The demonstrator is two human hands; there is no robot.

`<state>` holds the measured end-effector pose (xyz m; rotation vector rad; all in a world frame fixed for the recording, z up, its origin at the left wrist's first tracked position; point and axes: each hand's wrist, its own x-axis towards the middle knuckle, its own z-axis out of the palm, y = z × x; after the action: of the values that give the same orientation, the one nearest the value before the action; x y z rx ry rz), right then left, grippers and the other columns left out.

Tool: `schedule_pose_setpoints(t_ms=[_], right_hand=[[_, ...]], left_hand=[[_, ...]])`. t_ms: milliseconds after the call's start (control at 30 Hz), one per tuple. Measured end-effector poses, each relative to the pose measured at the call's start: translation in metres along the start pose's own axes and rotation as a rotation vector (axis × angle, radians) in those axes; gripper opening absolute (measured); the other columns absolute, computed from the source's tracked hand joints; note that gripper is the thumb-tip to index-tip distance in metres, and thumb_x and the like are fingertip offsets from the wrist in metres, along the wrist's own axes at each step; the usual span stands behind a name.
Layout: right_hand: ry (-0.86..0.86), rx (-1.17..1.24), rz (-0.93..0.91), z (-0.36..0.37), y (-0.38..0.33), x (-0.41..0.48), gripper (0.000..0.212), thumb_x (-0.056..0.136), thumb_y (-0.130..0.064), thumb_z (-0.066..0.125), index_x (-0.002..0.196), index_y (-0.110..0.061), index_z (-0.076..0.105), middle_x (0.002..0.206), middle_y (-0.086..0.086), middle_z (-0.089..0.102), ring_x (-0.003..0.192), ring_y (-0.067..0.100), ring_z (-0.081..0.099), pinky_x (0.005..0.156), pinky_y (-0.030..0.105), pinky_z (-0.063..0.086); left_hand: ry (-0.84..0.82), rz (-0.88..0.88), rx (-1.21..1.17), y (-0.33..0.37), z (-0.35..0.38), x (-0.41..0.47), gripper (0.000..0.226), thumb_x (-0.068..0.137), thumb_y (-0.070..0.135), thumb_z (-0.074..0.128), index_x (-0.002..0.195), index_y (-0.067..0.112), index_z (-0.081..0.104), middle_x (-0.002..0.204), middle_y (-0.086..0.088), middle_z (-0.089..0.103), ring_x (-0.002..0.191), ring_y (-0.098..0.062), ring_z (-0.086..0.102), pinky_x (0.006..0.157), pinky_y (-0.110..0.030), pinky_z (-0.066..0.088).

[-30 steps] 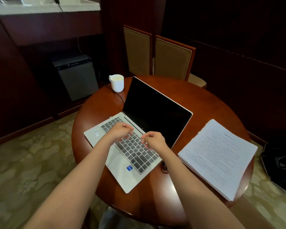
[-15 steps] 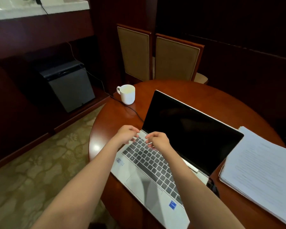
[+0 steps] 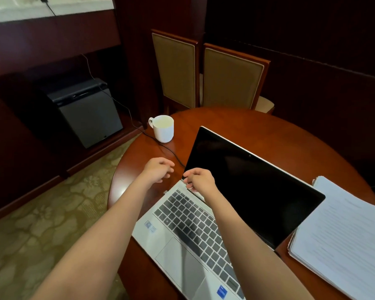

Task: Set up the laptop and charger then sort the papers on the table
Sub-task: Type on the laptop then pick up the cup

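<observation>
Your hands leave the keyboard (image 3: 195,226) for the far-left corner of the open laptop (image 3: 253,191) | left hand (image 3: 158,169) loose, empty; right hand (image 3: 200,180) curled at hinge, grip unclear | tugging the cable (image 3: 171,150) could tip your mug (image 3: 164,128)

Dim room, overhead light, wide-angle warp.
Walls go near black and lose detail. The counter (image 3: 20,7) at top-left is blown out. Soft glare patch at the table (image 3: 122,188) left edge. Forearm shadow falls across the laptop (image 3: 182,263) trackpad. Papers (image 3: 344,245) are bright, print smeared. Straight lines bow toward the frame edges.
</observation>
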<state>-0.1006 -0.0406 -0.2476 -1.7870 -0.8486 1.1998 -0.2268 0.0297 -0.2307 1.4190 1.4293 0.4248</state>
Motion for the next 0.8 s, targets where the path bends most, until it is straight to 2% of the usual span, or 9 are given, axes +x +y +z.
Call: schedule_pose_setpoints(t_ms=[233,400,533,633,700,800], right_hand=[[-0.019,0.006,-0.030,0.025,-0.012,0.021,0.029,0.089,-0.002,0.042,0.075,-0.023,0.058,0.072,-0.002,0.061,0.061,0.009,0.054,0.058,0.018,0.045],[0.005,0.067,-0.018,0.062,-0.034,0.055,0.024,0.086,-0.002,0.048,0.079,-0.024,0.056,0.081,0.004,0.060,0.067,0.014,0.054,0.059,0.023,0.045],[0.188,0.108,-0.005,0.097,-0.056,0.098,0.019,0.082,-0.005,0.053,0.090,-0.022,0.056,0.091,0.003,0.061,0.076,0.017,0.055,0.065,0.025,0.045],[0.345,0.099,0.026,0.117,-0.072,0.123,0.027,0.081,-0.005,0.057,0.106,-0.016,0.057,0.099,0.004,0.062,0.085,0.017,0.055,0.071,0.027,0.046],[0.413,0.075,0.056,0.128,-0.081,0.133,0.035,0.079,-0.004,0.060,0.112,-0.012,0.055,0.104,0.008,0.062,0.087,0.018,0.055,0.078,0.031,0.047],[0.486,0.040,0.078,0.138,-0.089,0.143,0.047,0.077,-0.006,0.066,0.120,-0.009,0.049,0.115,0.011,0.058,0.100,0.024,0.057,0.077,0.029,0.043]], left_hand=[[0.050,0.028,-0.033,0.007,-0.023,0.031,0.025,0.092,0.007,0.041,0.095,0.018,0.062,0.089,0.001,0.065,0.068,-0.009,0.055,0.061,-0.024,0.040],[0.021,0.036,-0.024,0.006,-0.053,0.078,0.025,0.091,0.006,0.041,0.094,0.018,0.063,0.083,0.002,0.065,0.065,-0.009,0.055,0.059,-0.023,0.039],[-0.032,0.056,0.015,0.004,-0.087,0.132,0.025,0.090,0.004,0.041,0.088,0.017,0.062,0.078,0.002,0.063,0.060,-0.010,0.053,0.054,-0.023,0.037],[-0.087,0.072,0.026,0.003,-0.114,0.166,0.025,0.090,0.004,0.043,0.093,0.017,0.063,0.077,0.004,0.063,0.060,-0.009,0.054,0.052,-0.022,0.037],[-0.144,0.080,0.074,0.003,-0.132,0.179,0.025,0.090,0.006,0.043,0.096,0.020,0.062,0.081,0.005,0.064,0.063,-0.008,0.055,0.053,-0.021,0.039],[-0.206,0.085,0.110,0.002,-0.152,0.194,0.023,0.092,0.007,0.044,0.103,0.019,0.061,0.095,0.000,0.065,0.067,-0.008,0.056,0.052,-0.019,0.039]])
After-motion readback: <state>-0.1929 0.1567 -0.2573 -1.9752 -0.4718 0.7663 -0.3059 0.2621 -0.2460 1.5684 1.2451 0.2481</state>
